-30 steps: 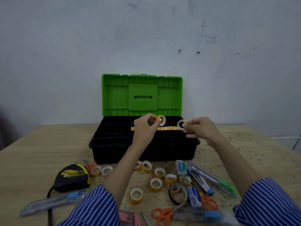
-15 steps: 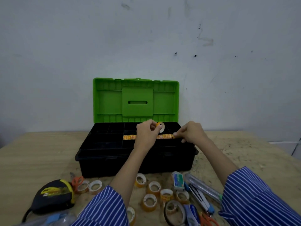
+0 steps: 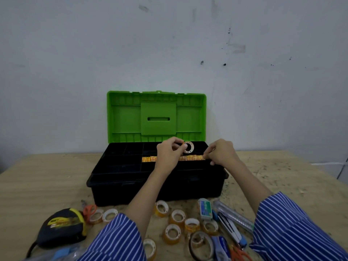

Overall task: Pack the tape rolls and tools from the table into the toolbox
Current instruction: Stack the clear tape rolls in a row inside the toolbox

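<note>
The toolbox is black with a bright green lid, the sleeves have blue and white stripes, and the tape measure is black and yellow.

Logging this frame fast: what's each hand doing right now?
Left hand: holding a tape roll over the toolbox.
Right hand: fingers at the row of rolls; grip cannot be told.
</note>
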